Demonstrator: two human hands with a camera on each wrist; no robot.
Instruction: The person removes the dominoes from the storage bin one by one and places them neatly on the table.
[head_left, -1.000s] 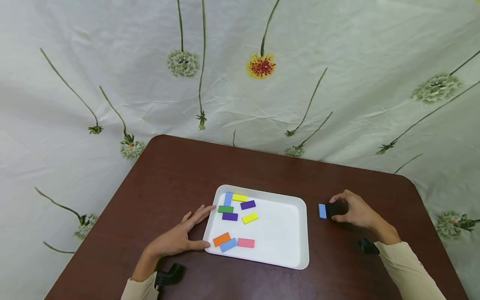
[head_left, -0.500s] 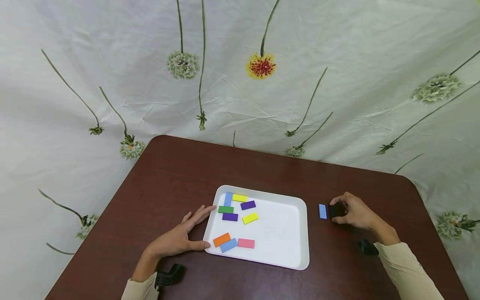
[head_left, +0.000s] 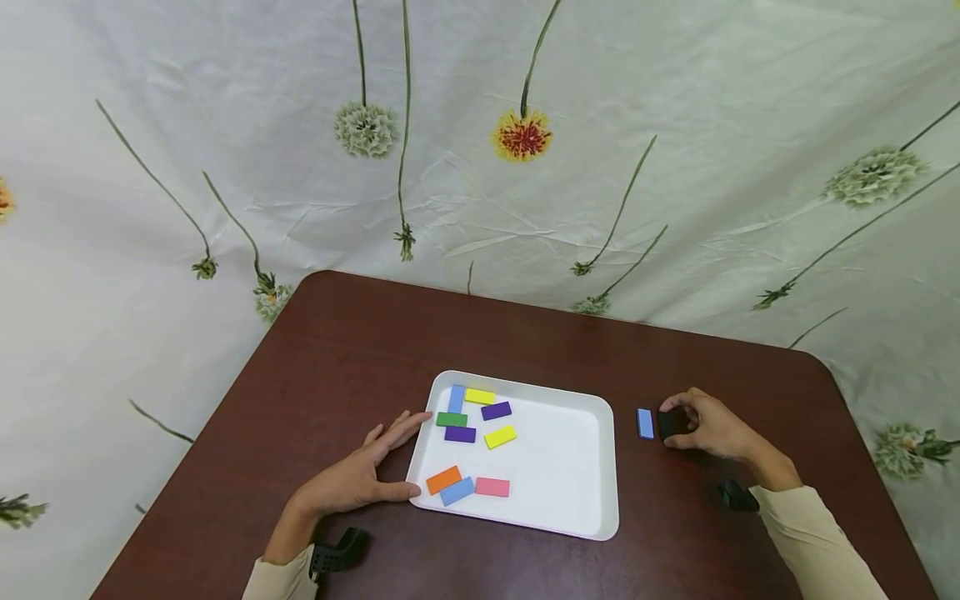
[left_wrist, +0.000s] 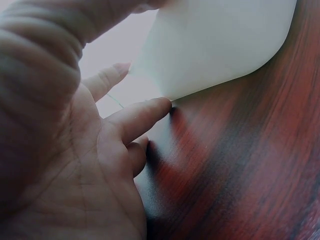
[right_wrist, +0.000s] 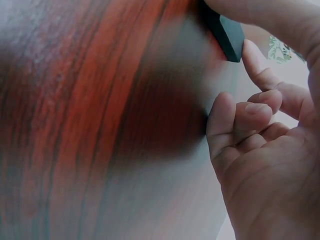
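1. The right hand [head_left: 712,427] held a dark block [head_left: 667,425] pinched between thumb and forefinger, over the right part of the bench [head_left: 360,358]. The right wrist view caught only part of the block, so whether it touched the wood could not be told.
2. A loose blue block [head_left: 645,423] lay flat on the bench, between the dark block and the right edge of the white tray [head_left: 562,467].
3. The left hand [head_left: 356,479] was spread wide, thumb at the tray's near left corner and fingers along its left edge.
4. Toward the tray's far left corner lay a green block [head_left: 452,419], with blue, yellow and purple ones around it.
5. Near the tray's near left corner, an orange block [head_left: 444,480] touched a blue one, and a pink block [head_left: 492,487] lay just to their right.
6. Beyond the bench's far edge hung a pale flowered cloth [head_left: 450,183].
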